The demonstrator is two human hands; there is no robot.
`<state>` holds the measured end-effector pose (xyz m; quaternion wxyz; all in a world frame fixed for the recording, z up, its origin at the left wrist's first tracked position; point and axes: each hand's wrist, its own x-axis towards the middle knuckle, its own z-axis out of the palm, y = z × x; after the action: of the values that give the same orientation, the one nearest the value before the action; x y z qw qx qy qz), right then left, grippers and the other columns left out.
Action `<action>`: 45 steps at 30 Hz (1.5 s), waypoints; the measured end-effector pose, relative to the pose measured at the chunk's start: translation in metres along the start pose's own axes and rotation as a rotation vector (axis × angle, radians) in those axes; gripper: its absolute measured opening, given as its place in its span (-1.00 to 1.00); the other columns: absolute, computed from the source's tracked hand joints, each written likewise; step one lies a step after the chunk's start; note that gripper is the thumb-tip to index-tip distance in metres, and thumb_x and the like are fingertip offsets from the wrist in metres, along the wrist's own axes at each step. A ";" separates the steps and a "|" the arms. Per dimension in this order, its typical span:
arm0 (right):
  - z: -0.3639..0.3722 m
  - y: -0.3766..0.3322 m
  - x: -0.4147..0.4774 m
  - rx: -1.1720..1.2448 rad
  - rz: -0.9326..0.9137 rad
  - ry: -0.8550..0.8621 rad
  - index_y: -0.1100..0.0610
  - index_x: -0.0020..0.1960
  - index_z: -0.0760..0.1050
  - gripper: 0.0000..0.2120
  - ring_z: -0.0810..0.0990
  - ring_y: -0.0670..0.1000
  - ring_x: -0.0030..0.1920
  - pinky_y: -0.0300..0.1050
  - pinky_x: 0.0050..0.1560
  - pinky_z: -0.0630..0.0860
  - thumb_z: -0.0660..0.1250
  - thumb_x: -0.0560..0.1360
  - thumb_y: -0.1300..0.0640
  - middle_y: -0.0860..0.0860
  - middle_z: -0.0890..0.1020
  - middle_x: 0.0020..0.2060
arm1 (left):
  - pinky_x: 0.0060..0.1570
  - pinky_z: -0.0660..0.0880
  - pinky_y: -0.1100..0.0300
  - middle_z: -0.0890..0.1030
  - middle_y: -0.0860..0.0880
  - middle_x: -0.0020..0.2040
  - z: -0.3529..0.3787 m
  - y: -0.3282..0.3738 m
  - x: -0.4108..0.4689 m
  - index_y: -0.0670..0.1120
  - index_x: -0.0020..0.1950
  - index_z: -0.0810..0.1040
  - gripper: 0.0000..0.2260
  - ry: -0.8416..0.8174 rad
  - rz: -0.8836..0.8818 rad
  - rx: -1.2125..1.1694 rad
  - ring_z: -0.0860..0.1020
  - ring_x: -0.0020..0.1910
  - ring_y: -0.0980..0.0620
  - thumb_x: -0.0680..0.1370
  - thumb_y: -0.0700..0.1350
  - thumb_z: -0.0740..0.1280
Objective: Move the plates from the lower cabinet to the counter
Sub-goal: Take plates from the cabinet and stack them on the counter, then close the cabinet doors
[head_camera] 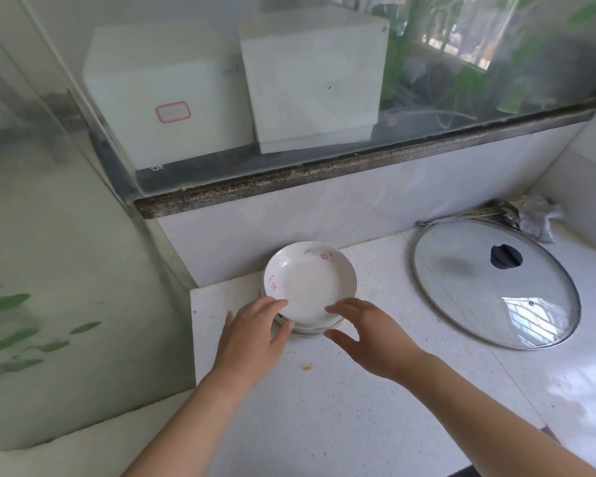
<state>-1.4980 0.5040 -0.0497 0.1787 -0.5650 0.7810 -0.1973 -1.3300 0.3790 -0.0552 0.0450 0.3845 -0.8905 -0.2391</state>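
Note:
A stack of white plates [308,284] with small pink flower prints rests on the white counter [341,390], close to the back wall near the counter's left end. My left hand [252,339] is at the stack's near-left edge, thumb on the top plate's rim and fingers against the lower plates. My right hand [369,335] is at the near-right edge with fingers spread. Its index fingertip is at the top rim and its thumb is just off the stack. The lower cabinet is out of view.
A large glass pot lid [492,284] with a black knob lies flat on the counter to the right. A crumpled grey cloth [537,218] sits behind it. Two white boxes [310,80] stand behind glass above the stone ledge [324,173]. The counter drops off at the left.

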 end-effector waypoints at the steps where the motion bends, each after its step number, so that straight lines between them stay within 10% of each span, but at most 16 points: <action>1: -0.001 -0.004 -0.003 0.001 -0.010 0.001 0.00 0.35 0.39 -0.58 0.44 -0.07 0.27 -0.23 0.28 0.36 0.24 0.53 -0.11 -0.11 0.49 0.28 | 0.42 0.14 -0.15 0.35 0.15 0.39 -0.001 0.000 -0.005 0.11 0.37 0.34 -0.62 0.016 -0.010 -0.007 0.30 0.38 0.11 0.57 0.14 0.13; 14: -0.031 -0.009 -0.018 -0.005 -0.234 -0.072 0.01 0.35 0.38 -0.56 0.46 -0.07 0.26 -0.24 0.20 0.39 0.17 0.54 -0.14 -0.10 0.50 0.28 | 0.35 0.23 -0.14 0.38 0.12 0.37 0.001 0.035 -0.059 0.08 0.37 0.35 -0.52 0.212 -0.210 -0.050 0.31 0.38 0.08 0.52 0.26 0.06; 24: 0.003 -0.036 -0.028 -0.021 -0.574 -0.503 -0.01 0.37 0.35 -0.56 0.44 -0.09 0.28 -0.30 0.22 0.30 0.16 0.54 -0.14 -0.09 0.46 0.32 | 0.31 0.31 -0.04 0.41 0.06 0.37 0.034 0.052 -0.179 0.05 0.38 0.35 -0.47 0.317 -0.657 -0.082 0.36 0.35 0.06 0.50 0.24 -0.01; 45: 0.179 -0.335 -0.174 -0.152 -1.223 -0.840 -0.01 0.41 0.29 -0.54 0.39 -0.07 0.33 -0.19 0.30 0.32 0.14 0.56 -0.14 -0.10 0.39 0.36 | 0.23 0.38 0.15 0.44 0.10 0.31 0.025 -0.041 -0.493 0.07 0.36 0.37 -0.62 0.789 -1.282 -0.205 0.42 0.25 0.10 0.56 0.13 0.16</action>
<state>-1.0850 0.5556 -0.0227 0.2808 -0.9373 0.2048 0.0254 -0.9643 0.7129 -0.0445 0.2480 0.8776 -0.3839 -0.1446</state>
